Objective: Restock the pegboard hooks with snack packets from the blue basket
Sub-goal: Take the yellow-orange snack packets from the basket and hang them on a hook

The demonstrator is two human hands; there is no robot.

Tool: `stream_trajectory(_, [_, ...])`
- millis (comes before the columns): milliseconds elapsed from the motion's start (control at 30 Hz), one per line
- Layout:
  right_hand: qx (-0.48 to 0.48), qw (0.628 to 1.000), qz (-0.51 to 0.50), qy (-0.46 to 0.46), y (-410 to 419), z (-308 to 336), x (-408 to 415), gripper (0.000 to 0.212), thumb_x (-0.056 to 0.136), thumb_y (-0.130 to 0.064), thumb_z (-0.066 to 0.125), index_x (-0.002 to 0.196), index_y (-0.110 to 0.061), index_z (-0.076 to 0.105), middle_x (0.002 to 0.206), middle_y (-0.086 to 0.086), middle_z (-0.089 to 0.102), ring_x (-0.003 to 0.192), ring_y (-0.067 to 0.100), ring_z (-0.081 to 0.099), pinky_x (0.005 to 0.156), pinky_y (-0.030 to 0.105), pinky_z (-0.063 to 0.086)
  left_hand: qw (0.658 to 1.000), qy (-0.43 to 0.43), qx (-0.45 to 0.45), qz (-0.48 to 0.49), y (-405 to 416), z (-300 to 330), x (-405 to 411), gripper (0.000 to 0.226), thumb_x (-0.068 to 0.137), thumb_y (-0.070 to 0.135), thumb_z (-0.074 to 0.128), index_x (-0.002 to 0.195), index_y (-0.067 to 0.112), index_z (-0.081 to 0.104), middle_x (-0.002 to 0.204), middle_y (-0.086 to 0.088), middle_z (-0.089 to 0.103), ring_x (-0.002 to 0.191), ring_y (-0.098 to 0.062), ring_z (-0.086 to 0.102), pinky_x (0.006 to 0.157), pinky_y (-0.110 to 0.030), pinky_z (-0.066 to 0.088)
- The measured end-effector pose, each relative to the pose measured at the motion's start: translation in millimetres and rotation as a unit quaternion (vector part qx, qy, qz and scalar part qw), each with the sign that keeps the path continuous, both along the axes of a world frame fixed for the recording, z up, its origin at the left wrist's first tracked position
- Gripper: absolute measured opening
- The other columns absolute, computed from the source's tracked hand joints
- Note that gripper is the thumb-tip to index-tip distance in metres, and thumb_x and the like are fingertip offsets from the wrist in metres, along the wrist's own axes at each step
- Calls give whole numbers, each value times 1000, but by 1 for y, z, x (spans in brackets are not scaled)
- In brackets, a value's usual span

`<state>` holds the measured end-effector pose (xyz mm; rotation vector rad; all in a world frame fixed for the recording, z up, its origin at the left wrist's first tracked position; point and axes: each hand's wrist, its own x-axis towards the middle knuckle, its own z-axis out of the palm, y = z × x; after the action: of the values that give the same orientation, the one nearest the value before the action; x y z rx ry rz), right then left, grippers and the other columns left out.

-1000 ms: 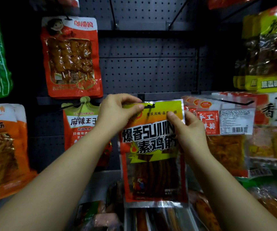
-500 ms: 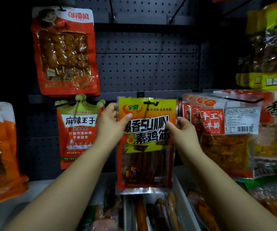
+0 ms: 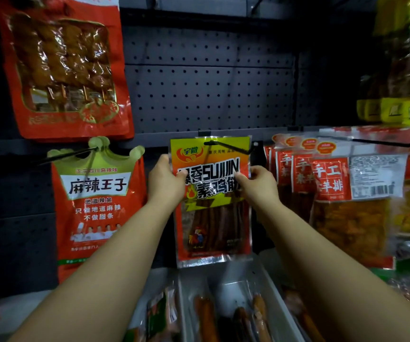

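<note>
Flanked by a crown-topped red packet (image 3: 95,206) left and orange packets (image 3: 332,183) right. Both left hand (image 3: 165,180) and right hand (image 3: 257,185) pinching the yellow-red snack packet (image 3: 211,193), now threaded further onto the black hook (image 3: 228,148) than before.

Your left hand (image 3: 165,180) and right hand (image 3: 258,183) are both bare: no gloves, rings or watch show on either. Your forearms are bare too, uncovered all the way from the wrists to the bottom edge of the view, with no sleeve or cuff reaching into sight. Your fingernails are too small and blurred to tell anything about them
</note>
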<state>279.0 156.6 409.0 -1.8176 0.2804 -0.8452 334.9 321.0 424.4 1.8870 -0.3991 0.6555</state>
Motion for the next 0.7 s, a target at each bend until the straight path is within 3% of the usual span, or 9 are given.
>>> stream_trajectory(100, [-9, 1000, -16, 8, -3, 1, 13, 23, 91, -33, 60, 103, -14, 62, 93, 5, 67, 84, 24, 65, 78, 42, 54, 1000, -6, 2, 16, -7, -2, 12, 12, 90, 10, 58, 95, 13, 48, 96, -3, 60, 85, -21, 54, 71, -26, 35])
stream_trajectory(200, [-5, 1000, -22, 12, -4, 1, 24, 20, 91, -33, 62, 100, -15, 62, 92, 2, 66, 85, 22, 65, 81, 43, 55, 1000, -2, -6, 14, -8, -4, 22, 14, 91, 11, 56, 104, 7, 51, 103, -10, 62, 93, -27, 57, 73, -28, 37])
stream_trajectory(433, [-17, 1000, -22, -4, -3, -8, 28, 30, 91, -35, 61, 106, -9, 61, 104, 10, 67, 93, 26, 63, 83, 41, 52, 999, 1, -30, -17, -5, -9, 25, 7, 93, 13, 55, 98, 12, 50, 95, -3, 57, 85, -22, 54, 70, -30, 40])
stream_trajectory(533, [-1, 1000, -6, -4, -4, -17, 24, 43, 90, -39, 61, 114, -4, 61, 109, 12, 65, 100, 27, 61, 85, 37, 48, 998, 14, -47, -39, -1, -20, 23, 10, 92, 11, 56, 97, 15, 48, 95, -3, 58, 86, -22, 57, 73, -33, 46])
stream_trajectory(700, [13, 998, 28, 49, -3, -58, 12, 33, 88, -30, 66, 107, -2, 64, 106, 17, 68, 95, 24, 62, 87, 38, 49, 994, 75, -63, -58, 4, -67, 14, 14, 90, 9, 57, 99, 18, 50, 100, 1, 58, 96, -21, 56, 87, -33, 43])
